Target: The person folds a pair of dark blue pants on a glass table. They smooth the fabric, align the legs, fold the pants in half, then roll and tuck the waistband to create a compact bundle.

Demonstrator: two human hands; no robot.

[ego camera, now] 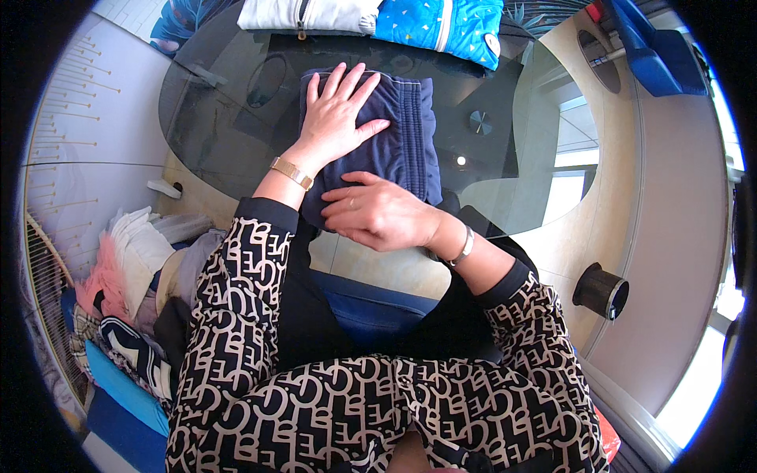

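A folded navy garment (390, 151) with a gathered elastic band down its right side lies on a dark glass table (236, 142). My left hand (337, 115) rests flat on its upper part, fingers spread. Over the garment's near edge is my right hand (381, 216), its fingers loosely bent and pointing left; whether it pinches the cloth cannot be made out. Beyond the garment, at the table's far side, lie a folded white zipped garment (313, 16) and a folded bright blue patterned one (437, 29) with a white zip.
To my left, a heap of clothes (142, 254) includes white, pink and grey pieces, with a light blue folded item (127, 387) nearer me. A dark cylindrical bin (600, 291) is on the floor at right. A blue chair (659, 50) stands at the far right.
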